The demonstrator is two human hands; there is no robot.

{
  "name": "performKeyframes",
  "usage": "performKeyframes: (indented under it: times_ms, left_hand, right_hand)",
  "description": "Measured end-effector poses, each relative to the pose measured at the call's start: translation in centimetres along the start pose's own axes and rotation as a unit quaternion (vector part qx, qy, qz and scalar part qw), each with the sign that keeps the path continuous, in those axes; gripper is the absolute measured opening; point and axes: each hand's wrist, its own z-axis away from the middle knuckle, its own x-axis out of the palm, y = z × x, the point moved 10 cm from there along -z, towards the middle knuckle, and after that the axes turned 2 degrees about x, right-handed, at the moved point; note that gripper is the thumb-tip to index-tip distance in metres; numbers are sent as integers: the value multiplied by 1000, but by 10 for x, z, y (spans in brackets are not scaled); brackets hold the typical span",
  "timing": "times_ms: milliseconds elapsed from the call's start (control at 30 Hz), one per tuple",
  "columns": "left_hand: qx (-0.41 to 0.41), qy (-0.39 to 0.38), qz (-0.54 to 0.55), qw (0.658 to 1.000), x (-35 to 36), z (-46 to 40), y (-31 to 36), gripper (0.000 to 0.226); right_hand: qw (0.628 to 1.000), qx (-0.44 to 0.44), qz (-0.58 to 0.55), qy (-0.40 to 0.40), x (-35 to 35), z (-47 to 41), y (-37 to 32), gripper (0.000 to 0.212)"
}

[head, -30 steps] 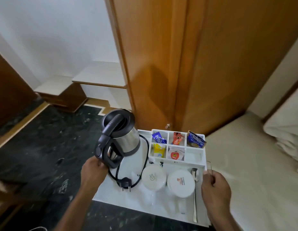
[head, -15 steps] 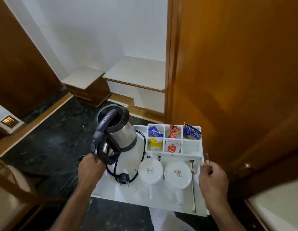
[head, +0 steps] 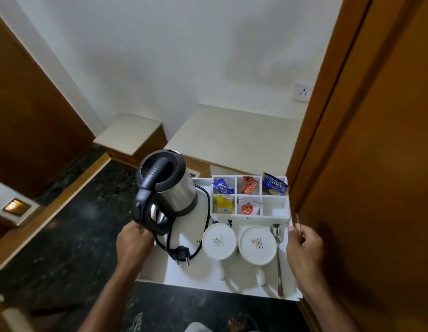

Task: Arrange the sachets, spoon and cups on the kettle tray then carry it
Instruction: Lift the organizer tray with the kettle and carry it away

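I hold a white kettle tray [head: 198, 274] in the air with both hands. My left hand [head: 134, 243] grips its left edge, beside the black handle of the steel kettle [head: 170, 185]. My right hand [head: 306, 250] grips the right edge. Two white cups [head: 219, 240] [head: 257, 244] stand upside down at the front. A metal spoon [head: 277, 248] lies to their right. Sachets [head: 250, 185] fill several compartments of the white divider at the back right; the blue tea sachet [head: 274, 186] sticks up. The kettle's black cord and plug [head: 182, 252] lie on the tray.
A wooden wardrobe door [head: 376, 164] stands close on the right. Ahead is a white ledge [head: 234, 135] in an alcove with a wall socket [head: 301, 92], and a lower white step [head: 129, 134] to its left. Dark marble floor [head: 64, 248] lies below. A brown door is at far left.
With the tray held the same way, my view has swung to the right along the wardrobe: the bed has left the frame, and the white ledge and wall now lie straight ahead and closer.
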Motion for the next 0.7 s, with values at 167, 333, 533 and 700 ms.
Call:
performKeyframes:
  times_ms: [167, 333, 533, 700]
  left_hand:
    - [27, -35, 13, 999, 33, -101, 38, 31]
    - [69, -77, -2, 995, 81, -198, 85, 30]
    - [114, -126, -43, 984, 145, -284, 141, 22]
    - [125, -147, -76, 978, 213, -335, 169, 21]
  right_hand:
    - [1000, 5, 5, 16, 58, -55, -34, 14]
    - [998, 32, -2, 46, 107, -107, -58, 18]
    - [993, 93, 42, 65, 149, -174, -68, 32]
    - [987, 141, 72, 31, 178, -242, -57, 22]
